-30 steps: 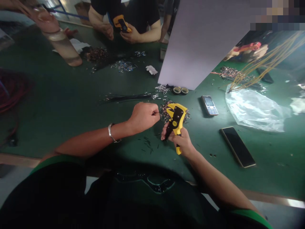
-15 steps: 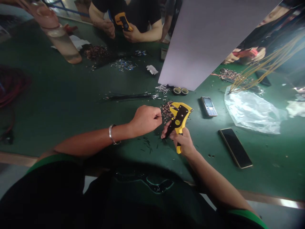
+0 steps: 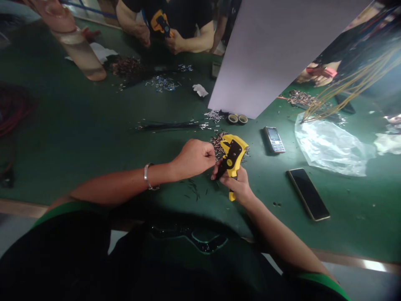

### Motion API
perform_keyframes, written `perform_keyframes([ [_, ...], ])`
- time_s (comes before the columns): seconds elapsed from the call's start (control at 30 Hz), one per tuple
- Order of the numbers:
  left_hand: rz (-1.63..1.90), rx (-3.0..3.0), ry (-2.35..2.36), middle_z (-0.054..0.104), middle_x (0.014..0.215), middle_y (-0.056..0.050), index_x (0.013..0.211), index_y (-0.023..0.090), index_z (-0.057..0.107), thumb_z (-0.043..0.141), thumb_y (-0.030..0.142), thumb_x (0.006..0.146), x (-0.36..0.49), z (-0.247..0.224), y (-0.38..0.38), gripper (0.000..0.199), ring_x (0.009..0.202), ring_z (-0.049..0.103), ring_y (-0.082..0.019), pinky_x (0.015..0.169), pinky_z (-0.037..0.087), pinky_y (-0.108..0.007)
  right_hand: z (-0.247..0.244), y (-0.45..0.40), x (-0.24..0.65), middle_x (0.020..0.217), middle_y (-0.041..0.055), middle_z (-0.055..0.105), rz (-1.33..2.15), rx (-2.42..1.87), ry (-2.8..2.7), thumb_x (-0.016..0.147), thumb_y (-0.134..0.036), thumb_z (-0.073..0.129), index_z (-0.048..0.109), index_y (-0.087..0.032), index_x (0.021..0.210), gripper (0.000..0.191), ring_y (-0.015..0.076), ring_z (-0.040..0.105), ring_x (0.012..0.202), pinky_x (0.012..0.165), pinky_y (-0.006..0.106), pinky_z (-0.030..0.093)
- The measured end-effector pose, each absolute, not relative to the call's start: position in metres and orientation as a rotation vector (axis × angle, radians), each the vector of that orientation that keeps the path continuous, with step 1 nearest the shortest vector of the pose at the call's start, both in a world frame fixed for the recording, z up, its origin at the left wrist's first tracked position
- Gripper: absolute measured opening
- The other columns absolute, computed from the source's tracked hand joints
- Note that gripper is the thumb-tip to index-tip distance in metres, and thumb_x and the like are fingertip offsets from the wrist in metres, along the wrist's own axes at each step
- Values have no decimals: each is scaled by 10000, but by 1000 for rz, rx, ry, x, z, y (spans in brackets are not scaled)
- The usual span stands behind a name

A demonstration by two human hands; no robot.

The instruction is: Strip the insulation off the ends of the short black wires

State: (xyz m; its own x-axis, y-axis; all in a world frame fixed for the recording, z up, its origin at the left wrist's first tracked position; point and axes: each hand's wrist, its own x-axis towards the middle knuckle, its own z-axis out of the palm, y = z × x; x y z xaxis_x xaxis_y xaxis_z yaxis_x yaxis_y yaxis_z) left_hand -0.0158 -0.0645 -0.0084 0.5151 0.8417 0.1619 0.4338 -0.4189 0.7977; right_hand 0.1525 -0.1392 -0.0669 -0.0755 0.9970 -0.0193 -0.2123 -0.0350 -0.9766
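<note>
My right hand (image 3: 236, 184) grips the handle of a yellow and black automatic wire stripper (image 3: 232, 156), holding it upright with its jaws facing away from me. My left hand (image 3: 194, 159) is a closed fist right beside the tool's jaws, pinching a thin black wire (image 3: 210, 155) whose end is barely visible. Just behind the stripper lies a heap of short cut wire pieces (image 3: 217, 144). Loose black wire scraps (image 3: 193, 188) are scattered on the bench below my hands.
A bundle of black wires (image 3: 167, 125) lies on the green bench (image 3: 78, 125). Nearby are tape rolls (image 3: 237, 119), a white board (image 3: 269, 54), a keypad phone (image 3: 274, 139), a smartphone (image 3: 308, 194), and a plastic bag (image 3: 328, 148). A co-worker's hands (image 3: 159, 35) hold another stripper opposite.
My left fist has moved right, closer to the stripper's jaws. The stripper has turned slightly, and the whole view has shifted a little.
</note>
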Motion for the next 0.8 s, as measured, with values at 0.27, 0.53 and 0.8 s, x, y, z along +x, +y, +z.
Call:
perform_keyframes([
  [0.27, 636, 1932, 934, 678, 538, -12, 563, 150, 661, 510, 100, 686, -16, 0, -69, 201, 477, 533, -79, 478, 384, -217, -63, -140, 152, 813, 19, 643, 1283, -1122, -1220, 674, -201, 659, 626, -196, 900, 228, 179, 616, 687, 680, 348, 504],
  [0.53, 681, 1967, 962, 643, 525, -1, 584, 148, 665, 525, 133, 677, -16, -5, -67, 169, 488, 499, -78, 477, 364, -214, -63, -143, 150, 752, 1, 634, 1201, -1155, -1292, 763, -249, 667, 600, -201, 914, 172, 157, 612, 607, 616, 331, 509],
  [0.8, 650, 2001, 963, 564, 488, 12, 584, 141, 664, 526, 162, 671, -16, -5, -67, 165, 491, 438, -78, 469, 324, -219, -71, -142, 149, 639, -18, 613, 1131, -1236, -1311, 792, -278, 651, 576, -198, 872, 136, 137, 584, 515, 537, 307, 494],
])
